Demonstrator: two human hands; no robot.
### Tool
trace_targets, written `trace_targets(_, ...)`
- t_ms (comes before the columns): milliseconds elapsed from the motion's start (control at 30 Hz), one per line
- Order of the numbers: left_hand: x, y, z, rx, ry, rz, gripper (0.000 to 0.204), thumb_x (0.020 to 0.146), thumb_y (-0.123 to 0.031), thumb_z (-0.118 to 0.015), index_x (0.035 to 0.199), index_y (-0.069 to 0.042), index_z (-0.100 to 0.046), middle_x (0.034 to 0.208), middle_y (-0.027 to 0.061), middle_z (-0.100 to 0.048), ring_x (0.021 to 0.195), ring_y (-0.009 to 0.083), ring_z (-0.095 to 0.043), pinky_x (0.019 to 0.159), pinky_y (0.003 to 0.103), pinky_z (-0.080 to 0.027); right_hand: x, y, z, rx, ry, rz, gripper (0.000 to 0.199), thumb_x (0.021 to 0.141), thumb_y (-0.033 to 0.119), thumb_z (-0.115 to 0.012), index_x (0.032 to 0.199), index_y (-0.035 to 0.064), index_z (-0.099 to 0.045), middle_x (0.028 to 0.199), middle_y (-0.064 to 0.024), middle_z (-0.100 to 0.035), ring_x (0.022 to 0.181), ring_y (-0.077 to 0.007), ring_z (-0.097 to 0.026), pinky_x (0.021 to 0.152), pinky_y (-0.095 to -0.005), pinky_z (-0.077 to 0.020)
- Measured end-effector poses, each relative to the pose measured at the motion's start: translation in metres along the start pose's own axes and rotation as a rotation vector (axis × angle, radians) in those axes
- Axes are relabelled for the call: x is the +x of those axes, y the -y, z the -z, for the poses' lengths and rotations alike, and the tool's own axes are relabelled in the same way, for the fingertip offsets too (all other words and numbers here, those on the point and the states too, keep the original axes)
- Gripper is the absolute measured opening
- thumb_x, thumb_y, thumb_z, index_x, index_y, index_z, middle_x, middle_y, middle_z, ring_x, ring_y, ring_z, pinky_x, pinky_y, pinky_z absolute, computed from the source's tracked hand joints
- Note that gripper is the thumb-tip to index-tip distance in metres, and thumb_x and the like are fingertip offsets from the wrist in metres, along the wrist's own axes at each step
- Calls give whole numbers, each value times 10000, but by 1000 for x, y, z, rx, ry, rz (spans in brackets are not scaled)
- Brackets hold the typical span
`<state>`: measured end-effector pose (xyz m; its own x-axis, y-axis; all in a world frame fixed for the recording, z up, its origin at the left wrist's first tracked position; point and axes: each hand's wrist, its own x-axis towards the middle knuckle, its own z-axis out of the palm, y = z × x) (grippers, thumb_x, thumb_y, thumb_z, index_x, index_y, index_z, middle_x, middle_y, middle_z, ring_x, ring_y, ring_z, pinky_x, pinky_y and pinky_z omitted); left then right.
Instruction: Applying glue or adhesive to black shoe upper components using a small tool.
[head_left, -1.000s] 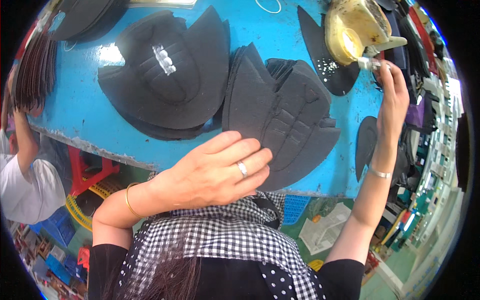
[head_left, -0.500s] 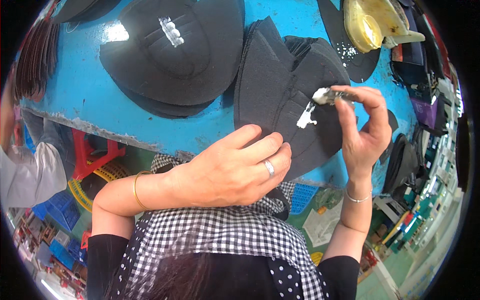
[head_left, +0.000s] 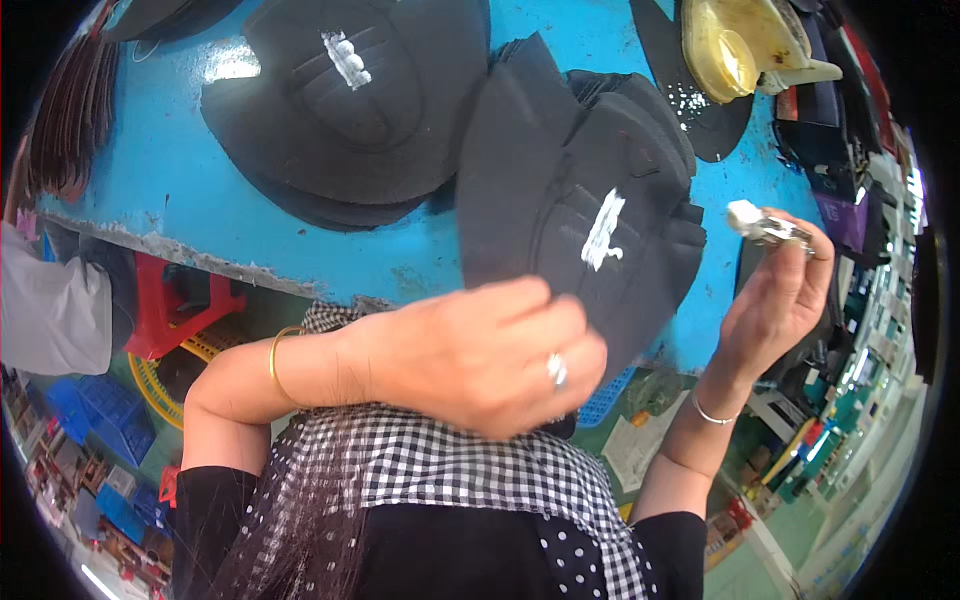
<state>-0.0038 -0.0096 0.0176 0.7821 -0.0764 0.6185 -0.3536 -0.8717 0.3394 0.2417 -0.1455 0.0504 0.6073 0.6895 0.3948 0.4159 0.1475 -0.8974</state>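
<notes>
My left hand (head_left: 490,355), blurred by motion, is curled over the near edge of a black curved sheet (head_left: 530,210) on top of a pile. Its fingertips are hidden, but the sheet has shifted along with the hand. A strip of white paste (head_left: 603,230) lies across the middle of that sheet. To the right, above the table, my right hand (head_left: 775,300) pinches a short brush (head_left: 775,228). The brush's tip is coated in white paste and is apart from the sheet.
Another pile of black sheets (head_left: 300,150), its top one marked with white paste, lies left on the blue table (head_left: 165,180). A yellowed container (head_left: 735,60) stands far right beside a black piece (head_left: 715,135) speckled white. Below left are a red stool (head_left: 155,310) and a blue basket (head_left: 110,420).
My right hand has moved right with the brush, away from the sheet. The white strip has grown longer. The top sheet has shifted slightly left, and my left hand has moved slightly right and nearer.
</notes>
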Motion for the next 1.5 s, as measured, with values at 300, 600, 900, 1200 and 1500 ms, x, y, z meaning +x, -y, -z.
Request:
trace_targets(300,-37,35,70,310,24,352,473,588,-220,-811,1055,-170,-758,937,7,-595,851,224,-610,680,341,-496,-9,-5,-13,71,97,-115,128,991,22,-583,1108,-29,-573,1050,-155,-705,961,-171,-672,899,-302,-526)
trace_targets(600,-21,12,6,19,163,250,444,760,-329,-775,1165,-156,-716,1212,15,-668,1037,211,-630,875,382,-502,-13,-3,-53,-328,354,-14,171,823,0,-777,967,22,-686,942,-54,-719,787,-126,-630,730,-258,-507)
trace_targets(900,-7,15,15,-39,238,234,347,757,-253,-771,1035,-50,-723,1119,61,-679,1009,217,-635,821,352,-531,1,-10,-56,-683,245,306,233,750,72,-839,948,86,-718,865,-36,-693,784,-221,-614,740,-338,-472)
trace_targets(1200,1,13,8,115,159,140,329,665,-178,-686,969,-66,-743,886,32,-595,778,176,-608,680,283,-519,-5,-1,-28,-320,110,99,202,904,29,-713,1081,-4,-622,1032,-121,-720,901,-171,-647,845,-309,-511)
trace_targets(1500,-22,27,63,324,-6,578,554,557,-46,-818,1098,-157,-768,858,5,-542,741,194,-582,591,303,-471,-11,-4,-29,-132,53,-102,127,975,10,-614,1094,-29,-592,1040,-143,-708,943,-151,-664,874,-272,-518)
